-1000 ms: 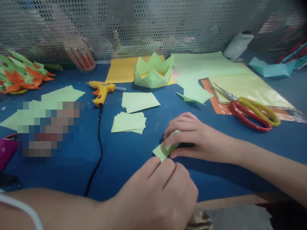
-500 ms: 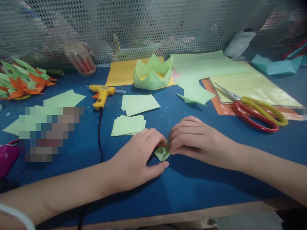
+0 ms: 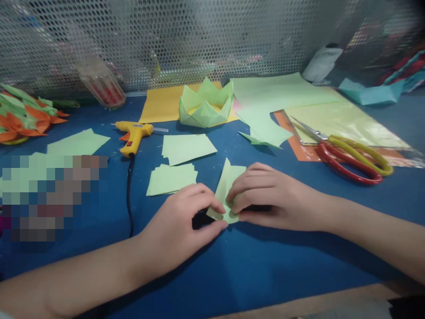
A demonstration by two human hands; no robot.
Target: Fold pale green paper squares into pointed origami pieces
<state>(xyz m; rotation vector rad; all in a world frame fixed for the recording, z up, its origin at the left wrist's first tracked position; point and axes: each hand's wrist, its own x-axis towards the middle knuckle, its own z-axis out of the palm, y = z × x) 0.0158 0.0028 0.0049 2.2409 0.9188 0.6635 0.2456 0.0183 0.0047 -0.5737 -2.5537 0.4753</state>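
Note:
A small light-green paper piece [image 3: 226,188] lies on the blue table [image 3: 252,266], partly folded with one flap lifted. My left hand [image 3: 179,223] pinches its near left edge between thumb and fingers. My right hand [image 3: 270,197] rests on its right side, fingers curled and pressing the paper down. Just to the left sits a stack of green paper squares [image 3: 171,179], with a larger green sheet [image 3: 186,148] behind it.
A yellow glue gun [image 3: 133,135] with a black cord [image 3: 129,199] lies at left. Red-and-yellow scissors [image 3: 352,155] rest on paper sheets at right. A folded green paper crown [image 3: 206,106] stands at the back, before a perforated metal screen. Orange-green paper flowers [image 3: 23,117] sit far left.
My left hand moved forward from the near edge to the paper. The small folded piece has opened out, with a flap now standing up between both hands.

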